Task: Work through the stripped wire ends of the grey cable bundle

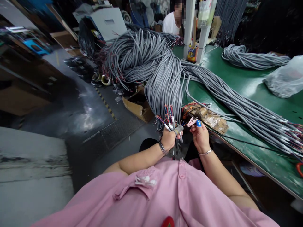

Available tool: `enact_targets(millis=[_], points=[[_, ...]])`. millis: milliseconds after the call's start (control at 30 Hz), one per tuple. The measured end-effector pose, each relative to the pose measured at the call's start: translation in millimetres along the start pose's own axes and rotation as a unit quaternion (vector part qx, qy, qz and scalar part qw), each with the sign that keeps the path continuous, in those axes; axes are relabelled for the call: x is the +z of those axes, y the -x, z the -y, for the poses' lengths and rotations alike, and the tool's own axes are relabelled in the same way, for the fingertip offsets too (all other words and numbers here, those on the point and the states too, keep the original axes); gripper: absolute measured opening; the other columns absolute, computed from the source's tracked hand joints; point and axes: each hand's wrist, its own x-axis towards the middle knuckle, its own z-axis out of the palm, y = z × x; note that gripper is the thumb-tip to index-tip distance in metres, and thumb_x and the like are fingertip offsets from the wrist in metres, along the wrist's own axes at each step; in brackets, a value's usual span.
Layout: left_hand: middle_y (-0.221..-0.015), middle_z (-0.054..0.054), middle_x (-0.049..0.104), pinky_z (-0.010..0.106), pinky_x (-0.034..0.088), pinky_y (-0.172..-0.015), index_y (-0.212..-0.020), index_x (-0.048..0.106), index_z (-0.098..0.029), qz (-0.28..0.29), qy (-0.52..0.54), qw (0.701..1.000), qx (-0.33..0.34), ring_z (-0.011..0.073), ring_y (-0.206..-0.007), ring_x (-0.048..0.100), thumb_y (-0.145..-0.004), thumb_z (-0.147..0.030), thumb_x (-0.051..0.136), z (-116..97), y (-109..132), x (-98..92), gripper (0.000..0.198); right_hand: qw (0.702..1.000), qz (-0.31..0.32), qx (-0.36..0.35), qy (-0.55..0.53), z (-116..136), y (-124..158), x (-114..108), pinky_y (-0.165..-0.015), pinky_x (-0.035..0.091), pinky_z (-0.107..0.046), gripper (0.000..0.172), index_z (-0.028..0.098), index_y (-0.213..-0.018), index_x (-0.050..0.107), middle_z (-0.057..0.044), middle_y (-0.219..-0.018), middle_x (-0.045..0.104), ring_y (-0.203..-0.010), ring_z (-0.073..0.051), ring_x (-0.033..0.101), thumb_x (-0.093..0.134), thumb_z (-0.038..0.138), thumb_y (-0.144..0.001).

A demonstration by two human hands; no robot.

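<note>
My left hand (168, 139) is closed round several grey cables (165, 91). Above the fist their stripped ends fan out, showing thin coloured wires (168, 110) and white collars. A grey wrap with a yellowish stripe (178, 130) covers its thumb. To the right, my right hand (200, 138) pinches a small pink clip (191, 122), which points toward the wire ends. A blue cover (198, 123) sits on one of that hand's fingertips. The remaining fingers of the right hand are curled and partly hidden.
Grey cable coils (134, 53) pile up ahead. More cables (236, 97) run across the green table (251, 83) at right. A taped block (210, 118) lies by its edge. An open cardboard box (136, 108) stands on the floor. A person (170, 23) sits beyond the post.
</note>
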Motion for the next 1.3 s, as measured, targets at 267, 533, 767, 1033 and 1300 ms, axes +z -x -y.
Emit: enact_targets(millis=[267, 533, 767, 1033, 1300], points=[[-0.053, 0.000, 0.061, 0.019, 0.033, -0.037, -0.060, 0.060, -0.012, -0.002, 0.008, 1.000, 0.008, 0.0061, -0.036, 0.048, -0.068, -0.032, 0.074, -1.6, -0.1, 4.2, 0.026, 0.984, 0.078, 0.135, -0.080, 5.8, -2.0, 11.2, -0.060, 0.052, -0.022, 0.033, 0.021, -0.080, 0.066, 0.003, -0.074, 0.065, -0.065, -0.010, 0.059, 0.076, 0.051, -0.071], [-0.053, 0.001, 0.061, 0.020, 0.035, -0.036, -0.062, 0.062, -0.012, 0.004, -0.018, 1.000, 0.021, 0.0066, -0.036, 0.047, -0.069, -0.036, 0.074, 4.3, 1.7, 3.0, 0.027, 0.969, 0.064, 0.175, -0.164, 0.5, -7.5, 9.6, -0.066, 0.054, -0.023, 0.017, 0.022, -0.082, 0.068, 0.003, -0.080, 0.071, -0.070, -0.010, 0.063, 0.075, 0.037, -0.077], [-0.052, 0.001, 0.060, 0.020, 0.035, -0.037, -0.061, 0.063, -0.012, 0.013, -0.053, 0.998, 0.026, 0.0069, -0.037, 0.048, -0.071, -0.038, 0.073, 9.1, 1.0, 0.5, 0.029, 0.972, 0.043, 0.158, -0.167, -3.3, -7.2, 12.0, -0.065, 0.053, -0.023, 0.014, 0.023, -0.082, 0.069, 0.003, -0.080, 0.072, -0.069, -0.010, 0.062, 0.073, 0.036, -0.079], [-0.054, 0.001, 0.061, 0.020, 0.036, -0.036, -0.064, 0.061, -0.013, 0.018, -0.027, 0.999, 0.027, 0.0068, -0.037, 0.047, -0.070, -0.036, 0.074, 11.8, 1.0, -4.6, 0.027, 0.974, 0.068, 0.153, -0.151, -6.7, -4.2, 9.5, -0.066, 0.052, -0.025, 0.022, 0.025, -0.080, 0.066, 0.003, -0.087, 0.071, -0.071, -0.011, 0.062, 0.073, 0.045, -0.077], [-0.055, 0.000, 0.062, 0.020, 0.037, -0.037, -0.067, 0.061, -0.013, 0.003, -0.023, 0.999, 0.025, 0.0068, -0.037, 0.048, -0.069, -0.038, 0.075, 6.8, 6.0, -15.9, 0.028, 0.970, 0.111, 0.179, -0.125, -7.5, 5.7, 0.0, -0.066, 0.051, -0.026, 0.034, 0.025, -0.079, 0.065, 0.001, -0.087, 0.070, -0.072, -0.013, 0.061, 0.074, 0.056, -0.070]])
